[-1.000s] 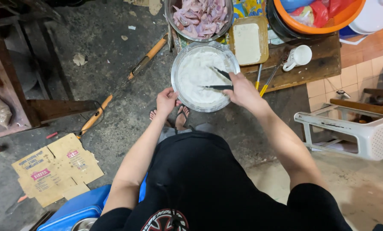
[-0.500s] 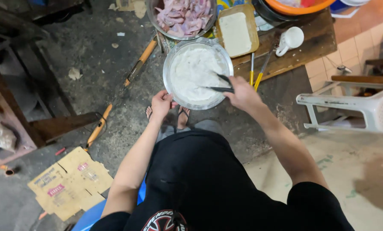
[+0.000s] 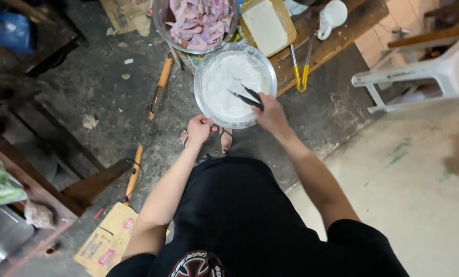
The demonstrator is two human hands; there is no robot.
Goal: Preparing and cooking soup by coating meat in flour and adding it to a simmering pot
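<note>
So I'm standing over a glass bowl (image 3: 235, 84) of white batter, which sits at the near edge of a low wooden counter (image 3: 342, 31), around 12 o'clock from my feet. My left hand (image 3: 199, 128) has its fingers pinched on the bowl's rim at about 7 o'clock. My right hand (image 3: 271, 114) is at the rim around 4 o'clock, fingers clamped on a pair of black tongs (image 3: 246, 96) whose tips poke into the batter.

Room-wise it's tight up top. The bowl of pink raw meat (image 3: 196, 23) is just beside mine at 11 o'clock, rims nearly touching. A tray of white stuff (image 3: 266, 25) is at 1 o'clock, also close. Yellow-handled tongs (image 3: 301, 72) lie at 3 o'clock, right at the counter edge. A white cup (image 3: 331, 15) sits beyond those. The open space is the concrete floor to the right of me, with a white plastic stool (image 3: 424, 72) farther off at 2 o'clock. To the left there's an orange-handled tool (image 3: 160, 87) on the floor, plus cardboard (image 3: 109, 241) down at 7 o'clock.

Can't make out much of the meat bowl or tray, since both are cut off at the top. My feet (image 3: 204, 138) are mostly hidden by the left hand. The dark wooden stuff at 9 o'clock is too murky to identify.
</note>
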